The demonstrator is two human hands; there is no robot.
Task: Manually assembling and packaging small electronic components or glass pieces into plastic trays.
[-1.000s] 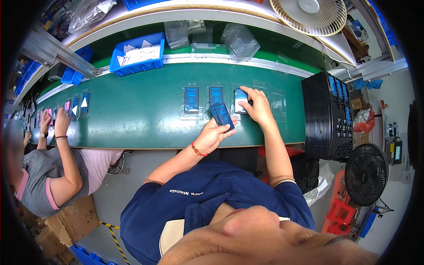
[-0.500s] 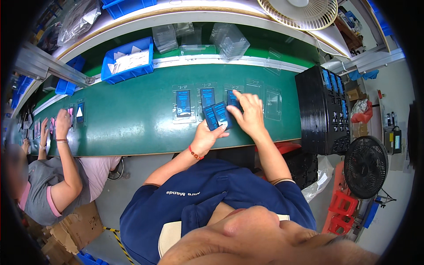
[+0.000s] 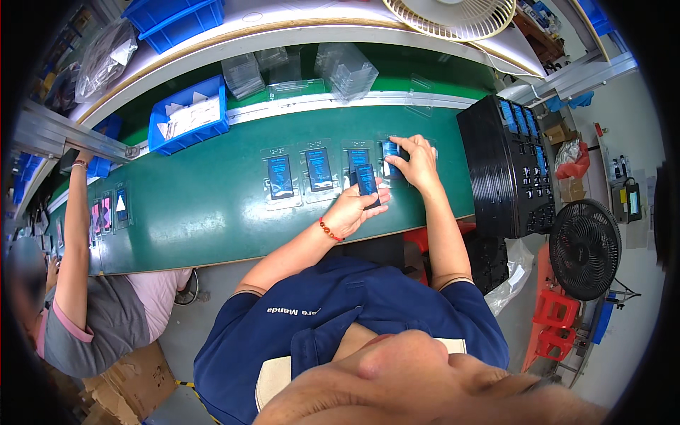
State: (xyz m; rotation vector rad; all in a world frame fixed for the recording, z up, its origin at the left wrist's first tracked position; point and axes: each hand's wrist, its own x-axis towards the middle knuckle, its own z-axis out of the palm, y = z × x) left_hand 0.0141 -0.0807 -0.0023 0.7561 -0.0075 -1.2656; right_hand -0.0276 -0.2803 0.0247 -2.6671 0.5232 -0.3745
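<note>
With our left hand (image 3: pixel 358 206) grasping one pack (image 3: pixel 366 179), we should square the second pack (image 3: pixel 390 157), pinched by our right hand (image 3: pixel 419 164) at one o'clock, within its tray (image 3: pixel 384 136).

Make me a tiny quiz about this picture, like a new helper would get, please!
1. True or false: the left hand has a red bracelet at its wrist.
2. Which hand is nearer the tall black stack? A) left hand; B) right hand; C) both equally near.
3. What is the left hand holding?

Key:
1. True.
2. B.
3. At least one dark flat pack with blue printing.
</note>
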